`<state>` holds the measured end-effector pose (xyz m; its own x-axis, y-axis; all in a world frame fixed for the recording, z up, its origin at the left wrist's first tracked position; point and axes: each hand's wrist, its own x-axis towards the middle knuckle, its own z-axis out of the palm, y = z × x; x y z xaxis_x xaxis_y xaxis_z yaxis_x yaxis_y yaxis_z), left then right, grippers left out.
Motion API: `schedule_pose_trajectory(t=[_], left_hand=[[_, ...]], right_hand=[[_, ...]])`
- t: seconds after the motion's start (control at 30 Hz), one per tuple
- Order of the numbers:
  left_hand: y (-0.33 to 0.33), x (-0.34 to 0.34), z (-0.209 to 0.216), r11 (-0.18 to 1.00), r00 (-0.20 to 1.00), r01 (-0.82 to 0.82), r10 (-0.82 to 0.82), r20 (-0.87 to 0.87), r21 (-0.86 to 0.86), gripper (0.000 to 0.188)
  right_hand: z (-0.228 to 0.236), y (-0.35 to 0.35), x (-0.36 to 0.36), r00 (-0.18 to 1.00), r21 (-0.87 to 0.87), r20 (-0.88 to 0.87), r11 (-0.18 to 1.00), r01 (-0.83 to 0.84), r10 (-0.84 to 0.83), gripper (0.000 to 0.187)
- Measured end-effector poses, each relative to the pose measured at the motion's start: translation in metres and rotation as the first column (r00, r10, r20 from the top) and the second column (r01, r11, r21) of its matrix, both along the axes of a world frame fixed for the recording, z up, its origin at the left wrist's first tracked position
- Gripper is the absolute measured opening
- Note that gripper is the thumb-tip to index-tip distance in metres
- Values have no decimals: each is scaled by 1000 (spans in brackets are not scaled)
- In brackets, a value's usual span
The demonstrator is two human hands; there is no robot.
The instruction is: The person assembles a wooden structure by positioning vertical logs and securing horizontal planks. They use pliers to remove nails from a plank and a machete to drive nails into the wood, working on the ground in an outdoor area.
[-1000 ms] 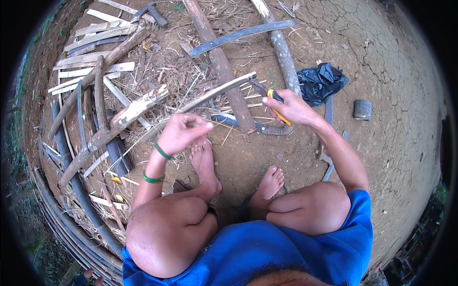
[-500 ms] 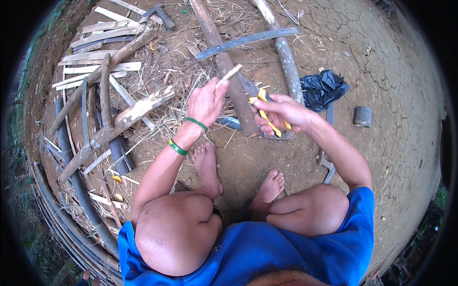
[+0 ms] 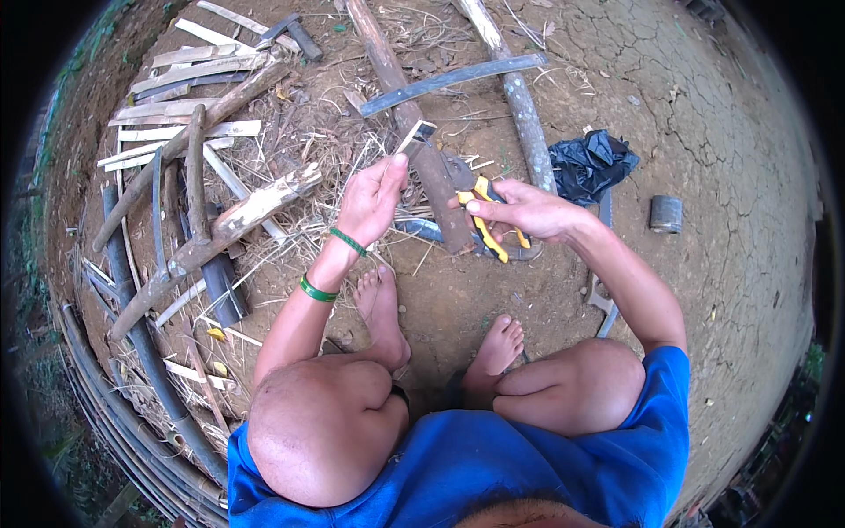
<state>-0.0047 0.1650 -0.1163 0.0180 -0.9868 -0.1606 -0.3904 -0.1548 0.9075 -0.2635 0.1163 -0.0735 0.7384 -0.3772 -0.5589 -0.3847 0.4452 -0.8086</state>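
Observation:
Between the thumb and fingers of my left hand point(image 3: 373, 198) is a short, pale strip of split bamboo or wood point(image 3: 411, 138), pointing up and away. Its far end shows a dark patch. My right hand point(image 3: 526, 211) grips a pair of pliers point(image 3: 485, 231) with yellow-and-black handles; the handles point toward me, and the jaws are hard to make out. The two hands are apart, and the pliers do not touch the strip. Under and beyond both hands lies a brown log point(image 3: 429, 167). A dark curved slat point(image 3: 453, 84) rests across it and a paler pole point(image 3: 528, 114).
Split pale slats point(image 3: 189, 132), rough branches point(image 3: 233, 220) and a hammer point(image 3: 299, 37) lie to the left. On the right are a crumpled black plastic bag point(image 3: 594, 165), a grey can point(image 3: 666, 214) and a handsaw point(image 3: 602, 295). My bare feet point(image 3: 380, 304) stand on cracked earth.
My left hand has drawn slightly down and left, turning the strip so its dark end shows. My right hand has shifted slightly left with the pliers, its fingers looser on the handles.

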Motion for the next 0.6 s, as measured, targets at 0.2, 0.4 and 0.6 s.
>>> schedule_pose_trajectory(t=[0.2, 0.4, 0.6], left_hand=[[2, -5, 14, 998, 997, 53, -51, 53, -38, 52], [4, -6, 18, 995, 990, 90, -83, 111, -52, 49], [4, -5, 16, 996, 982, 85, -80, 173, -20, 48]], right_hand=[[6, -4, -3, 999, 205, 40, 979, 8, -17, 52], [11, -6, 2, 999, 219, 51, 976, 4, -15, 50], [12, -8, 6, 997, 130, 81, 991, -26, 16, 40]])
